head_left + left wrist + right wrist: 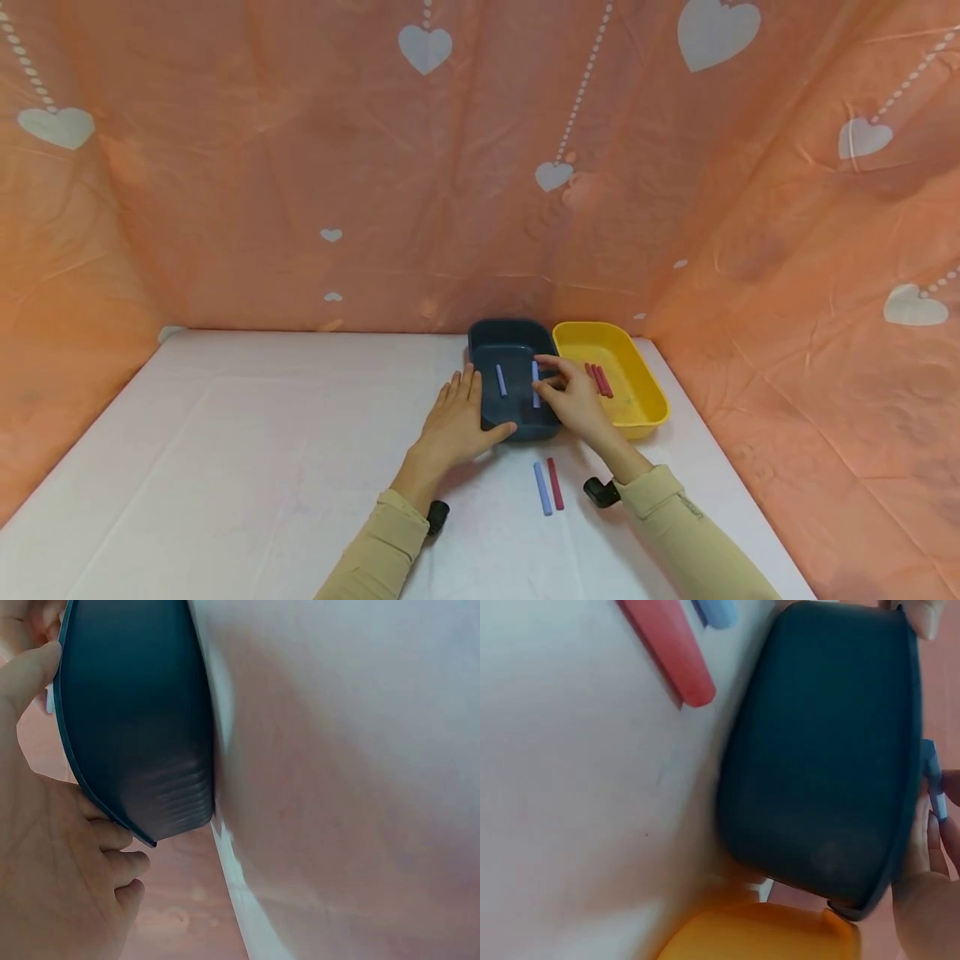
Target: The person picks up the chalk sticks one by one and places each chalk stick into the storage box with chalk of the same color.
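My right hand (579, 402) pinches a blue chalk stick (536, 395) between thumb and fingers, over the right side of a dark blue tray (517, 427). In the right wrist view that same blue chalk stick (933, 780) shows just past the tray's rim. My left hand (452, 423) rests on the tray's left edge with its fingers extended. From the left wrist, the thumb (41, 671) lies at the rim. A second blue chalk stick (501, 382) lies inside the dark tray.
A yellow tray (651, 400) stands against the dark tray's right side, holding several red chalk sticks (598, 381). In front, on the white-covered table (247, 450), lie one blue stick (543, 490) and one red stick (556, 485). Orange cloth (360, 167) hangs behind and beside.
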`<state>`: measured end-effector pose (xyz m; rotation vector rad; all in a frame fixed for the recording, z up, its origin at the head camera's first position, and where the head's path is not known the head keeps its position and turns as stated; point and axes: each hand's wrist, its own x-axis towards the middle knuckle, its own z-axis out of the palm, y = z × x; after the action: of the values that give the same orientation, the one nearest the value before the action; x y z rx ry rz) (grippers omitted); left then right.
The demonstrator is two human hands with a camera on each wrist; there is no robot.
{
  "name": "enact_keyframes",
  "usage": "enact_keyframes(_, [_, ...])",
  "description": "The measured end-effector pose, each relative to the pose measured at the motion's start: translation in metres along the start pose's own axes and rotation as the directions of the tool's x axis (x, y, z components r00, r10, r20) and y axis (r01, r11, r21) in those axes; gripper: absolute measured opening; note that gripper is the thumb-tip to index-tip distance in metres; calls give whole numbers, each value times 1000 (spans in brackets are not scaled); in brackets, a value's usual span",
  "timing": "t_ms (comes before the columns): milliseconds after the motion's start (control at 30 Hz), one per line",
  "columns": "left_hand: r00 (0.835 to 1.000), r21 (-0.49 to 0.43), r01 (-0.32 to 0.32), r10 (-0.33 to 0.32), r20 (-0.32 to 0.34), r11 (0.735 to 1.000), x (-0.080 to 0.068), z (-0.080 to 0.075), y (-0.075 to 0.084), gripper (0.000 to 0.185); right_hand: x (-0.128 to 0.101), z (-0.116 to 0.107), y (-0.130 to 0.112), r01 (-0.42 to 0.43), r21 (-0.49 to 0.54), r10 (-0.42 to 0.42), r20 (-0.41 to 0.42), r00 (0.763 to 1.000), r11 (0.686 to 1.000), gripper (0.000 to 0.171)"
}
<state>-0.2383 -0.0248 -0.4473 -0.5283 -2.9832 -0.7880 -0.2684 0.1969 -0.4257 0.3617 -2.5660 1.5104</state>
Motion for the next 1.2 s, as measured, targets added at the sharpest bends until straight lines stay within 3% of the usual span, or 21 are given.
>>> enact_keyframes(300, [1000,17,-14,15,-13,1000,0,0,0,106,22,9,8,49,-113,-47,17,999,992,42])
enact_keyframes(667, [1000,9,-12,12,-7,1000,0,-1,1,107,43,22,9,23,-173,-12,64,998,985,41])
enact_keyframes(1200, [1000,21,-8,8,3,1000,1,-1,-1,107,70,34,23,-124,-256,166,147,975,959,37])
